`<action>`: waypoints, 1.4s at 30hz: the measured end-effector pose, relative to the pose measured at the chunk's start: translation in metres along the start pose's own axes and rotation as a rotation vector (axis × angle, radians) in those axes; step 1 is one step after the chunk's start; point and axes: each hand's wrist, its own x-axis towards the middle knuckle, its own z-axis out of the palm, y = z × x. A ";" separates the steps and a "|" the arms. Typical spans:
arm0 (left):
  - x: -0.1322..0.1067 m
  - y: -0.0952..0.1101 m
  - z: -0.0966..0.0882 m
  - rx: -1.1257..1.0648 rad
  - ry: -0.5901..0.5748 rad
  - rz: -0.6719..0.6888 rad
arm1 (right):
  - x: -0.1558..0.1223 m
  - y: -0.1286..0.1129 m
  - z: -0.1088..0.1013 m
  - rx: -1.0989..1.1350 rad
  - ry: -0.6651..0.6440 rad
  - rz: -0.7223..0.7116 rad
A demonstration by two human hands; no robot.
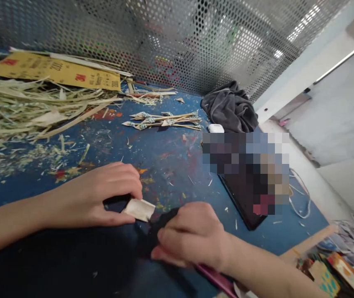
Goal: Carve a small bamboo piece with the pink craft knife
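My left hand point(111, 194) rests on the blue table, thumb and fingers pinching a small pale, flat, slightly curved piece of wood-like strip point(141, 210). Its free end points toward my right hand point(192, 236), which is closed just to the right, with the fingers curled. What those fingers hold is hidden. A pink rod-shaped thing point(215, 281) sticks out beneath the right hand; I cannot tell whether it is gripped or lies on the table. Dark shadow covers the surface below both hands.
Pale shavings point(24, 107) heap at the left, under a yellow 3M sandpaper strip point(55, 70). Several thin sticks with pointed tips point(164, 120) lie mid-table. Right of them are a dark cloth point(231, 107), a white case point(216, 128) and a black tablet point(242, 207). Perforated metal point(164, 41) borders the back.
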 end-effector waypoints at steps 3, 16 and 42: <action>-0.002 -0.002 -0.001 0.009 -0.060 -0.025 | 0.000 0.019 -0.042 -0.100 0.012 0.281; -0.005 0.007 -0.003 0.084 -0.192 -0.183 | -0.118 0.123 -0.209 -0.884 -0.015 1.425; 0.082 0.039 0.060 -0.005 -0.128 -0.004 | -0.130 0.135 -0.219 -0.734 0.188 1.437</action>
